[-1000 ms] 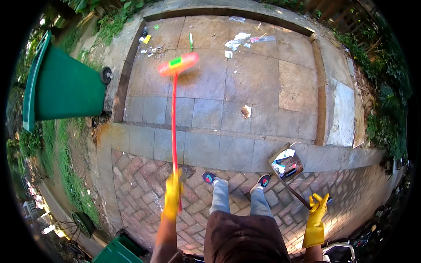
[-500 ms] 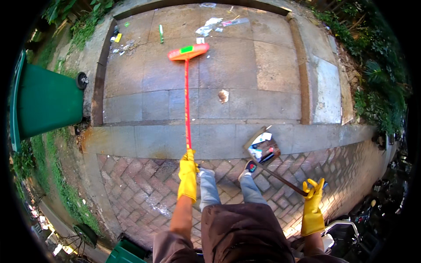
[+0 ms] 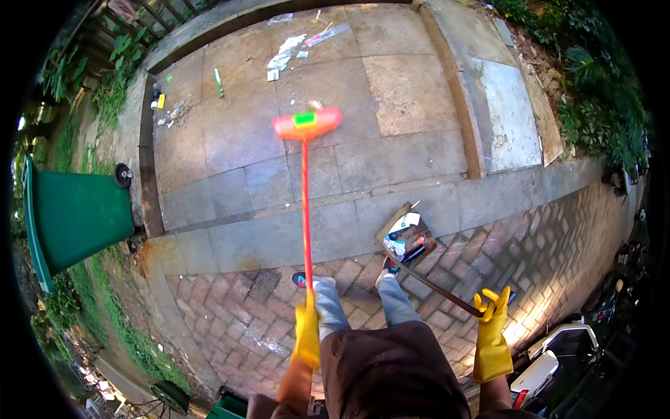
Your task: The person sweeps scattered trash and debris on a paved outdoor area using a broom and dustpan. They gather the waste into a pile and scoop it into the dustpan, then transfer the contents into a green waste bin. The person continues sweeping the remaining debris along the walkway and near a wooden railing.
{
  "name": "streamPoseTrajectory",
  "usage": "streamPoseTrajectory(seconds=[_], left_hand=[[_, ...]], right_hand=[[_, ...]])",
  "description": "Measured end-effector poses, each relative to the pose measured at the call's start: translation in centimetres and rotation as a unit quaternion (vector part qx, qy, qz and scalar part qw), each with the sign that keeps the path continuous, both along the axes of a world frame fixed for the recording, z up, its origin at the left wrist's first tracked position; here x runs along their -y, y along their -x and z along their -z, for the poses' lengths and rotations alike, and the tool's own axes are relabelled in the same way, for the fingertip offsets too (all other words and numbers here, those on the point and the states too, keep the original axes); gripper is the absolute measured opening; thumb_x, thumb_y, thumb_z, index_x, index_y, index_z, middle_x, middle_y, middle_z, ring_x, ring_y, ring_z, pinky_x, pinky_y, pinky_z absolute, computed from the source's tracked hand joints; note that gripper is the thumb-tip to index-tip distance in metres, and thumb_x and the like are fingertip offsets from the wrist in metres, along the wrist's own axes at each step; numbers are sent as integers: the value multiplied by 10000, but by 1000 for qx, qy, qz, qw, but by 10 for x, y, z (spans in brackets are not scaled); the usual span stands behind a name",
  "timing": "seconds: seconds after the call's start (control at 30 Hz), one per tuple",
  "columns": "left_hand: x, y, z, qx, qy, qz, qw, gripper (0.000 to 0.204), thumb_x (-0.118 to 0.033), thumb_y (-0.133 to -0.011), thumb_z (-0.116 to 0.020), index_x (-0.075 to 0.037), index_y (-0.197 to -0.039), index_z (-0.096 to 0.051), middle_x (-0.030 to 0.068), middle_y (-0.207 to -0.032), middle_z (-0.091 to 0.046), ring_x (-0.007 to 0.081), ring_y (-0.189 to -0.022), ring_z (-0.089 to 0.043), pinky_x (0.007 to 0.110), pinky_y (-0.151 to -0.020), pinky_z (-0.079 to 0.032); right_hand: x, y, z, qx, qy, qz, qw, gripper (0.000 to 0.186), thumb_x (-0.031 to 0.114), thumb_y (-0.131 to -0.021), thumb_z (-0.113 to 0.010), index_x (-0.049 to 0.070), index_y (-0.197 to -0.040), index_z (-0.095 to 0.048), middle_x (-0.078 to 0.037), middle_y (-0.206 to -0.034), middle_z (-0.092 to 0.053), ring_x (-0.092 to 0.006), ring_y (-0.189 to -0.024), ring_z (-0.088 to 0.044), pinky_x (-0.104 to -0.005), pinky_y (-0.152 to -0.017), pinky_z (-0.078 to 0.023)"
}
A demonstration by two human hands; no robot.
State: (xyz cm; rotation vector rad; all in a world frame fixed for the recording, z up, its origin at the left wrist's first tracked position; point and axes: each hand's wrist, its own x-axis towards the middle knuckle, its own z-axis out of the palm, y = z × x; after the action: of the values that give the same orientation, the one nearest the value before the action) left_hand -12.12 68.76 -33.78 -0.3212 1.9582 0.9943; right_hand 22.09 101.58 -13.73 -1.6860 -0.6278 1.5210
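My left hand (image 3: 307, 328), in a yellow rubber glove, is closed around the red-and-yellow handle of a broom (image 3: 306, 209). Its orange-red head (image 3: 307, 125) with a green patch lies out on the slabs, blurred by motion. A small pale scrap (image 3: 315, 105) shows just beyond the head. At the right, my gloved right hand (image 3: 493, 332) grips the end of the dark handle of a long-handled dustpan (image 3: 433, 241), some fingers raised. The dustpan rests by my right foot, holding white and blue litter (image 3: 405, 223).
Crumpled white plastic (image 3: 287, 52), a green wrapper (image 3: 218, 83) and small scraps (image 3: 173, 115) lie on the far slabs. A low kerb (image 3: 146, 153) surrounds them. A green wheeled bin (image 3: 84, 220) stands left. A parked vehicle (image 3: 541, 370) is close at the lower right.
The broom head has come nearer and to the right over the slabs, and my left hand has drawn back. The view has turned. My right hand keeps hold of the dustpan.
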Motion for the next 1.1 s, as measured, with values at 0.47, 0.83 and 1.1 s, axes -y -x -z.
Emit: streamPoseTrajectory(seconds=[0.47, 0.83, 1.1], left_hand=[[-380, -4, -101, 77, -192, -97, 974, 553, -631, -996, -532, -100, -995, -684, 38, -579, -506, 203, -460, -487, 372, -428, -390], [-693, -94, -95, 353, -46, -216, 909, 620, -661, -988, -505, -80, -1127, -674, 59, -665, -597, 195, -477, -543, 367, -478, -535], [-963, 71, -51, 286, -211, -346, 868, 651, -675, -1003, -448, -88, -1202, -647, 47, -780, -632, 185, -606, -585, 340, -605, -542]], right_hand=[[-149, -59, -47, 73, -41, 47, 995, 642, 585, -1020, -523, -32, -964, -692, -10, -459, -404, -132, -470, -455, -432, -818, -586], [-423, 9, -102, 151, -88, 127, 976, 604, 590, -988, -589, -3, -948, -699, 33, -440, -292, -106, -419, -390, -284, -697, -543], [-601, 130, -128, 124, -204, 158, 958, 491, 484, -1041, -557, 18, -1127, -684, -6, -503, -415, -105, -438, -382, -305, -762, -552]])
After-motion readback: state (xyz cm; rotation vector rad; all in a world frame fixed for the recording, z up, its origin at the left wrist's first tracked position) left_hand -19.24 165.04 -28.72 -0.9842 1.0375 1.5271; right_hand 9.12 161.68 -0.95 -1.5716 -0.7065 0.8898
